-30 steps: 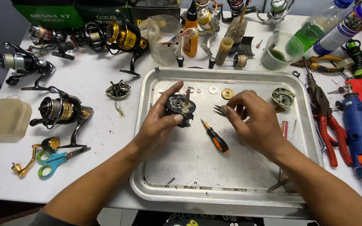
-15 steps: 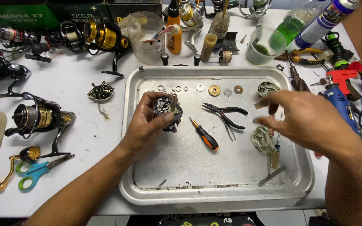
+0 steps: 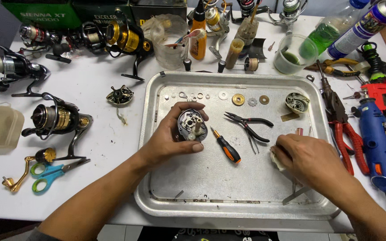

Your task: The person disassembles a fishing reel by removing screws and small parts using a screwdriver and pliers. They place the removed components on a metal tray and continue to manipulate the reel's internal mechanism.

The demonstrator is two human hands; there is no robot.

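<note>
A: Head view, looking down. Left hand (image 3: 168, 140) holds a small reel body (image 3: 191, 126), opened side up, over the left half of the metal tray (image 3: 211, 204). Grip curled round its rim: thumb on the near side, fingers wrapped over the far edge. Likely tilted that way so the inner gear post faces the eye.

B: Right hand?

A: Right hand (image 3: 310, 159) lies knuckles-up at the tray's right side, fingers bent over a pale rag or pad (image 3: 277, 161). Mostly covered, so whether it pinches or merely presses I cannot tell.

B: Around them?

A: Orange-handled screwdriver (image 3: 225, 147) and black pliers (image 3: 248, 125) lie between the hands. Washers and gears (image 3: 238, 99) sit in a row along the far rim, probably laid in order of removal. Spinning reels (image 3: 56, 118) lie left on the worktop (image 3: 99, 129), red-handled pliers (image 3: 341, 129) and a blue rotary tool (image 3: 378, 143) right.

B: Unclear?

A: Reel's underside is hidden by the palm; small tray parts are too tiny to identify.
</note>
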